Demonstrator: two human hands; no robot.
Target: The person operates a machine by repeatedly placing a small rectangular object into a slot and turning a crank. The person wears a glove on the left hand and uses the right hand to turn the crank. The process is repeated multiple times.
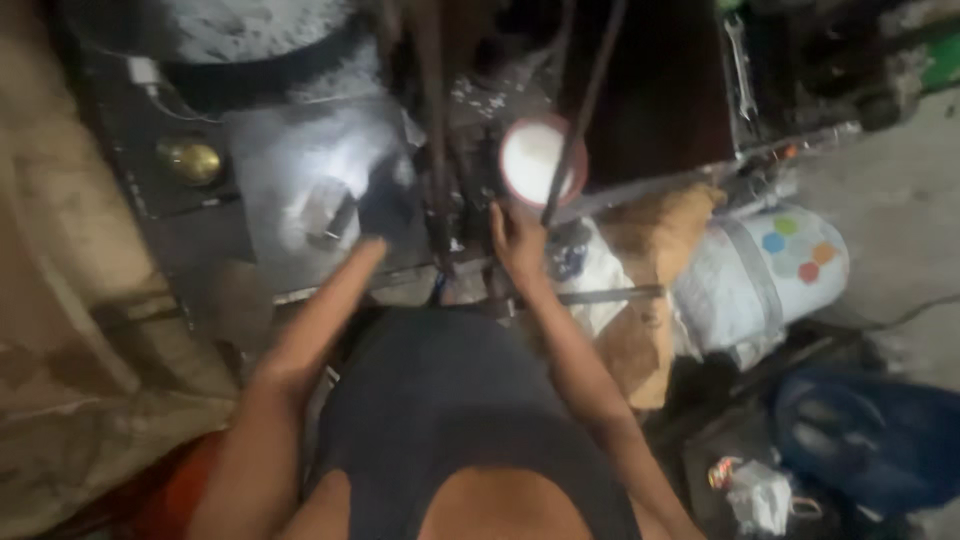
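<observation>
View: the head camera is looking straight down past the person's dark shorts and both bare forearms onto a cluttered, dim work spot; the picture is blurring with motion.
Left hand: the left hand [388, 205] is reaching forward and appearing dark, as if gloved or wrapped in cloth, and is resting against the near right edge of a grey metal plate [290, 175].
Left fingers: they are seeming to be curled together around something small and dark, but the blur is hiding what it is, so I cannot tell their state.
Right hand: the right hand [517, 240] is lying palm down just below a round white bowl [540, 160] with a reddish rim, beside the foot of a thin dark rod [585, 105].
Right fingers: they are looking loosely bent near the rod's lower end; whether they are closing on it I cannot tell.
Rod: it is slanting up and to the right, crossing in front of the bowl.
Upright bar: a thicker dark metal bar [436, 130] is standing between the two hands.
Plate: it is lying flat on the dark desk [200, 235], brightly lit, left of the bar.
Brass knob: a round brass-coloured knob [190, 160] is sitting on the desk, left of the plate.
Spanner: a spanner [740, 65] is lying at the upper right.
Sack: a white sack [765, 270] with coloured hexagons is lying to the right, beside a tan cloth [660, 225].
</observation>
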